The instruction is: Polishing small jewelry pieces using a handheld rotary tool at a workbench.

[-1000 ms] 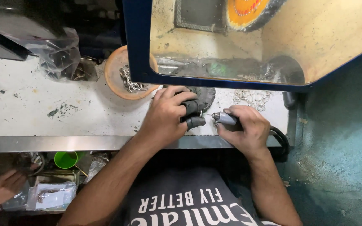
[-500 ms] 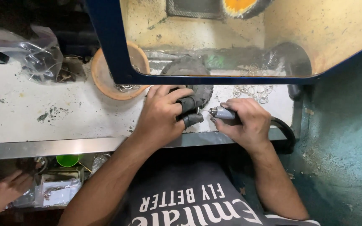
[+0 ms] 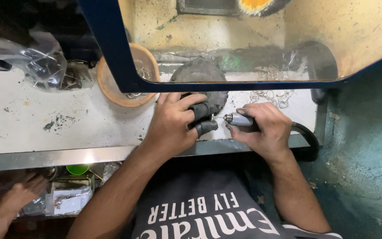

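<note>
Your left hand [image 3: 169, 126] sat on the workbench [image 3: 45, 128], just left of your right hand [image 3: 261, 130], which gripped the rotary handpiece [image 3: 239, 119] pointing toward it. Behind your left hand lay a round pad [image 3: 202, 75]; the bowl [image 3: 127, 79] stood further left, the plastic bag [image 3: 40, 59] beyond that. Loose rings [image 3: 270, 95] lay behind your right hand.

Small jewellery workshop: grimy workbench [image 3: 45, 128], blue-framed dust shield [image 3: 111, 53], rotary handpiece [image 3: 239, 119], loose metal rings [image 3: 270, 95], orange bowl [image 3: 107, 84].
</note>
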